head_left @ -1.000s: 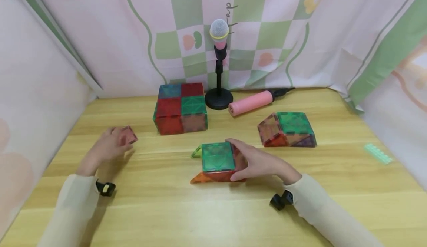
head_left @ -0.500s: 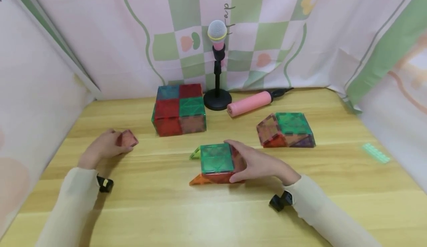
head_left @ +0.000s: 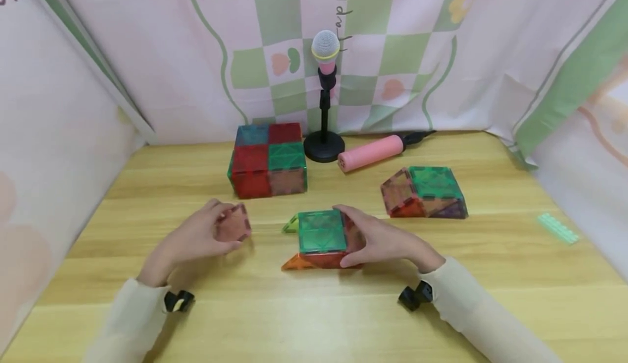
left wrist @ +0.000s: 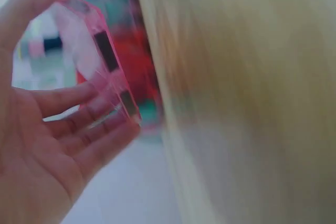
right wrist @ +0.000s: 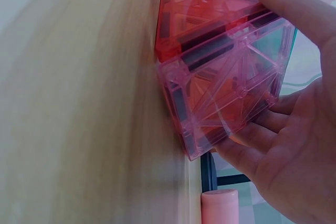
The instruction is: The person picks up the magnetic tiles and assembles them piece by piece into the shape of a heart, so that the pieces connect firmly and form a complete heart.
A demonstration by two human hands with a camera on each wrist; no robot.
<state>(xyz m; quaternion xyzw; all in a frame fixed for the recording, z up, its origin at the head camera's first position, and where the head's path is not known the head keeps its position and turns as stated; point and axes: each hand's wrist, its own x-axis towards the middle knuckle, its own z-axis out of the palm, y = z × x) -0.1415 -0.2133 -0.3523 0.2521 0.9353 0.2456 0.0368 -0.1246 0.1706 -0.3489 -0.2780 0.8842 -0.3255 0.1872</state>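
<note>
My left hand (head_left: 196, 235) holds a translucent pink magnetic tile (head_left: 234, 224) by its edges, thumb on one side and fingertips on the other. The left wrist view shows the tile (left wrist: 107, 51) blurred, with dark magnets along its rim. In the middle of the table stands a small magnetic-tile build (head_left: 322, 232) with a green top, a red front side and orange and lime triangles at its left end. My right hand (head_left: 382, 240) grips its right end between thumb and fingers. In the right wrist view a pink square tile (right wrist: 226, 87) closes that end, beside the red side.
A larger magnetic-tile box (head_left: 268, 167) stands behind, and another build with a green top (head_left: 435, 182) sits at the right. A microphone on a black stand (head_left: 324, 146), a pink cylinder (head_left: 373, 153) and a mint-green studded strip (head_left: 557, 228) are on the wooden table (head_left: 275, 319).
My left hand has picked up the pink tile at the far left and carried it right, closer to the middle build. My right hand keeps its grip on the build.
</note>
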